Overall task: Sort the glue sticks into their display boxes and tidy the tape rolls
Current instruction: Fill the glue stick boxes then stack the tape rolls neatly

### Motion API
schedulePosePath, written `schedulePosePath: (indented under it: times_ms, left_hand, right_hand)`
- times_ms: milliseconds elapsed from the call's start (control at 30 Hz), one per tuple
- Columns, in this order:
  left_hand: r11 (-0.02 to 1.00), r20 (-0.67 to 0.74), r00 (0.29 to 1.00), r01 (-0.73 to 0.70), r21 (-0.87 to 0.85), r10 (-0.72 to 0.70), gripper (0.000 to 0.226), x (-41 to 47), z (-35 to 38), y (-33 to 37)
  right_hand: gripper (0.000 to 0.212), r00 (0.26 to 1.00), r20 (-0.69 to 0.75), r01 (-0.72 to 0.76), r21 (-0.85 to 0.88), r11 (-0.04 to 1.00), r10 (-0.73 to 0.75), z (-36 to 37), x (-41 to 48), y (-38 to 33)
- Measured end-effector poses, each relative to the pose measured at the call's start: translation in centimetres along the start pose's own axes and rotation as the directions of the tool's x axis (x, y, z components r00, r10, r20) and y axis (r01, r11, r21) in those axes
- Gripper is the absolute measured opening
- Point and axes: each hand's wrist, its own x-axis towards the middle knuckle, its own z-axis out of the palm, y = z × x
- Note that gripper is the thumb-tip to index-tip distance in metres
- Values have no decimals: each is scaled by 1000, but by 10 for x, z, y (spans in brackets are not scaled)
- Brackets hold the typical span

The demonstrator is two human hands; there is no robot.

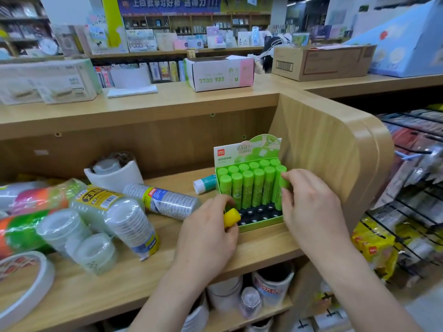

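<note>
Closed around a yellow stick (231,217), the left hand (208,238) has its fingers curled over the barrel, with only the yellow end showing at the front left corner of the display box (261,225). Right hand (311,207) pinches a green stick (281,188) at the right end of the front row, thumb and fingertips on its upper part while it stands in the box. Two rows of green sticks stand upright in the box; the black holes in front of them are unfilled. Box sits on the wooden shelf (259,245), against the right side panel. A white and teal stick (205,183) lies on the shelf just left of the box, toward the back. Tape rolls (134,226) in clear wrap lie in loose disorder across the left half of the shelf. A large white tape ring (36,283) lies at the front left.
</note>
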Motion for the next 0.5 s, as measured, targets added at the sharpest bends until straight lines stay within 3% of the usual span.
schedulePosePath:
  times_ms: [267, 433, 500]
  left_hand:
    - [996, 9, 998, -70, 46, 70, 28, -4, 0, 0]
    - [991, -90, 991, -107, -76, 100, 21, -5, -29, -1]
    - [990, -162, 979, -133, -50, 123, 17, 0, -53, 2]
  right_hand:
    - [50, 996, 64, -63, -73, 995, 68, -3, -4, -14]
    - [64, 981, 152, 124, -13, 992, -121, -9, 18, -33]
    - [65, 964, 221, 156, -15, 988, -148, -10, 35, -40]
